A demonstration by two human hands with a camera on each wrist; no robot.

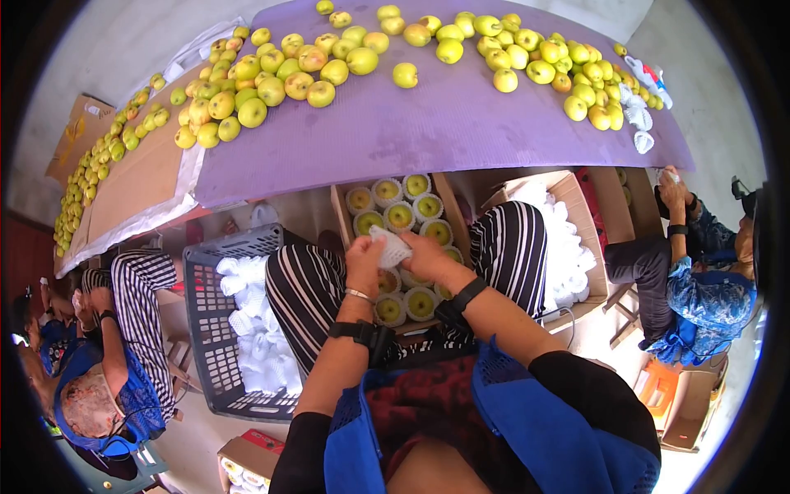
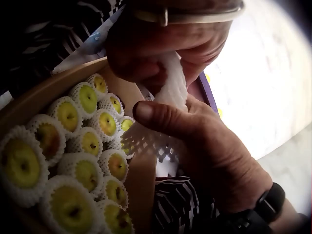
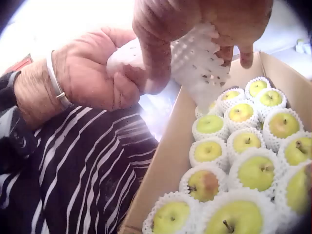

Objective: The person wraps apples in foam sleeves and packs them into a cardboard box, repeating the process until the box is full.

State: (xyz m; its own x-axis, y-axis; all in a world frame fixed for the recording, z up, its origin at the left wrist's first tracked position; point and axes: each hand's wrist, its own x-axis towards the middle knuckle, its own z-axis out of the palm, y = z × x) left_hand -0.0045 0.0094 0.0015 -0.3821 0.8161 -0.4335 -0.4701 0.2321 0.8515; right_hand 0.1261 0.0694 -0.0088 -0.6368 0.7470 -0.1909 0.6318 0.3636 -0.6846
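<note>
Both hands hold one white foam fruit net [image 1: 391,247] above an open carton of apples. My left hand [image 1: 363,265] grips the bunched end of it with curled fingers, as the right wrist view shows. My right hand [image 1: 428,256] pinches the net's wider, lattice end, its thumb [image 2: 161,117] lying along the foam in the left wrist view. No apple shows inside this net. Below, the carton [image 3: 168,131] holds rows of yellow-green apples [image 3: 256,173], each in a white foam net with its top bare.
A purple-covered table [image 1: 329,148] with many loose apples [image 1: 362,60] stretches ahead. To the left is a grey plastic basket [image 1: 210,329] of foam nets, to the right a box of more nets [image 1: 568,255]. Other people sit at both sides, one person [image 1: 708,288] at the right.
</note>
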